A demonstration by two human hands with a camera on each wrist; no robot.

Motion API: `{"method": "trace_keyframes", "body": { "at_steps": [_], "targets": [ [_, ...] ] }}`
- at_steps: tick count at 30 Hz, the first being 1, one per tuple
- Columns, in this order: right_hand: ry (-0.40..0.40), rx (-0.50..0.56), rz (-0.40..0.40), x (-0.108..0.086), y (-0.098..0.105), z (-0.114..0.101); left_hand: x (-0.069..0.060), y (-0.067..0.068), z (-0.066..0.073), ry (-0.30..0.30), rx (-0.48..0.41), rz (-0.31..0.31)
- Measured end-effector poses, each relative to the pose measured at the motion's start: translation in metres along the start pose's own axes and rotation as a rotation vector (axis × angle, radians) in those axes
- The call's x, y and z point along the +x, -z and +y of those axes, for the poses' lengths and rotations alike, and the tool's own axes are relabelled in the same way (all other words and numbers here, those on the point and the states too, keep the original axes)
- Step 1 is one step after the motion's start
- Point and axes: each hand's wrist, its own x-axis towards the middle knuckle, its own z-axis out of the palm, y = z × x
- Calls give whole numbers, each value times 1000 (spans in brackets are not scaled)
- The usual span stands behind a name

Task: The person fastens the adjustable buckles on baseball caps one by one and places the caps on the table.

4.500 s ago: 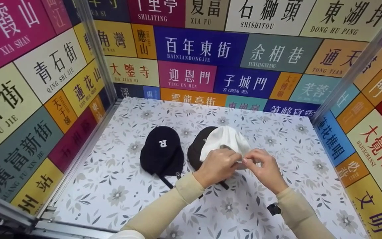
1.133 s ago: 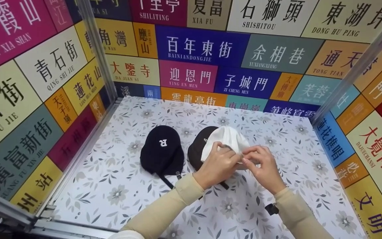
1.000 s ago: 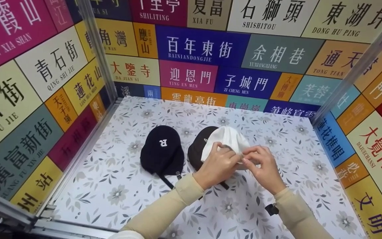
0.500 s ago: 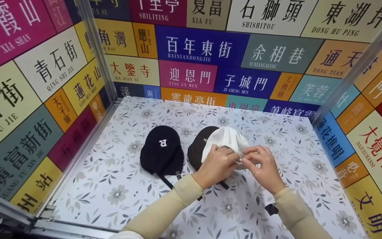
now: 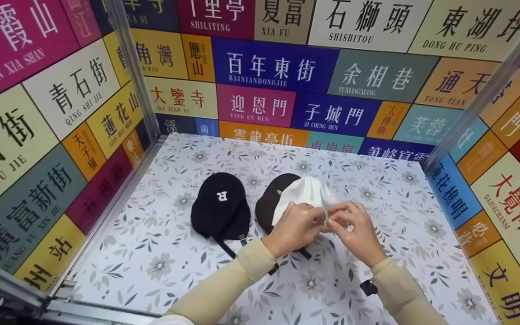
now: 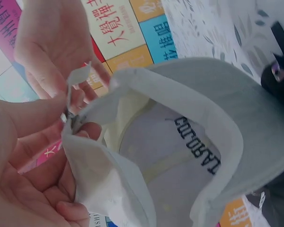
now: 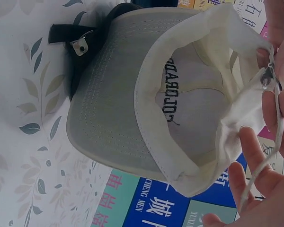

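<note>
A white cap is held above a dark brown cap. In the wrist views its grey brim underside and its inside with dark lettering face the cameras. My left hand pinches the back band beside a small metal buckle. My right hand is at the same spot, thumb and forefinger gripping the thin white strap at the buckle. The strap's loose end trails over the right fingers. Exactly how the strap runs through the buckle is hard to make out.
A navy cap with a white R lies to the left, its black strap pointing toward me. The floral-patterned table is framed by metal posts and walls of colourful sign panels.
Both hands stay at the back of the white cap. The left knuckles have dipped and the right fingers have shifted slightly left. The white cap has turned a little; the other caps stay put.
</note>
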Motion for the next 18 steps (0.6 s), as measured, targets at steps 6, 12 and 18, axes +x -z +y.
{"method": "trace_keyframes", "body": {
  "at_steps": [6,12,18],
  "targets": [
    [-32,8,7,0,5,-3,3,1,2,17,-84,36],
    [-8,-7,4,-2,5,-3,2,0,5,-8,-76,40],
    [-8,1,15,-3,6,-4,2,-3,7,-16,-40,53]
  ]
}}
